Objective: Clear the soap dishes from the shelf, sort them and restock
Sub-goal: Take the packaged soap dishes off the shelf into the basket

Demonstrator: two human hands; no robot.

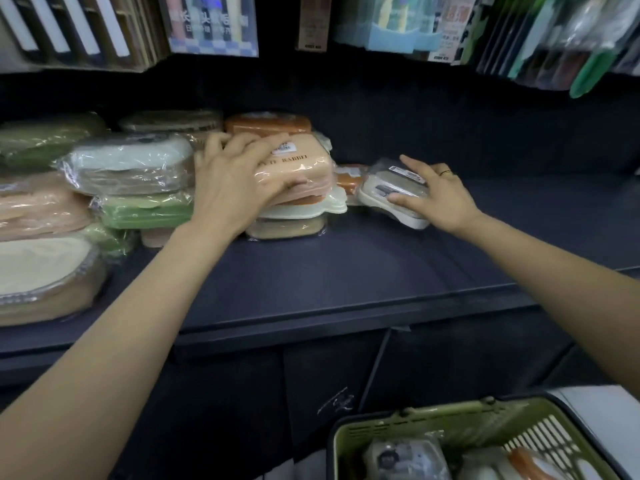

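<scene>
Two hands are up on the dark shelf [346, 271], both on wrapped soap dishes. Your left hand [239, 178] lies spread over the peach dish [298, 164] that tops the middle stack, fingers curving over its top and thumb at the near edge; it looks like a grasp, but the palm hides most of the contact. Under it sit a cream dish [304, 209] and a tan one [287, 228], partly covered by your wrist. Your right hand [440, 195] rests w/ fingers straight on the white dish [391, 195], which lies tilted just right of the stack; nothing is gripped there. An orange dish [348, 181] peeks out between the stack and the white dish, mostly hidden.

Left side is crowded: green dish [145, 211], grey-white dish [131, 164] and more wrapped stacks, blurred and cut off at the frame edge. The label text on the peach lid is only partly readable.

Shelf to the right of the white dish and along the front lip is bare. Green basket [433, 420] sits low at bottom right, cut off by the frame, w/ a few wrapped items inside.
</scene>
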